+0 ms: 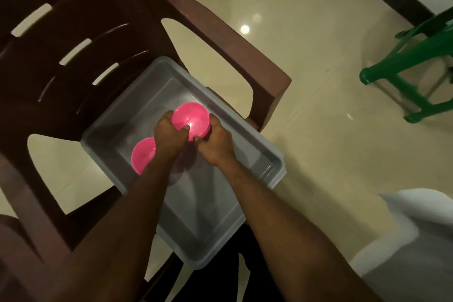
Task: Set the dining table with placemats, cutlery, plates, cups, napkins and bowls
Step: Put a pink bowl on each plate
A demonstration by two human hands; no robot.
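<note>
Here both hands, left (170, 133) and right (215, 141), are gripping one pink bowl (192, 119) above the tub (257, 130). A second bowl (143, 154) is lying at eight o'clock, nearer the left grip.

A home room: brown plastic chair (73, 32), green stool (416, 61), glossy tiled floor (331, 154)

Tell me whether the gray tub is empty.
Not empty: the gray tub holds a second pink bowl beside the one both hands grip.
</note>
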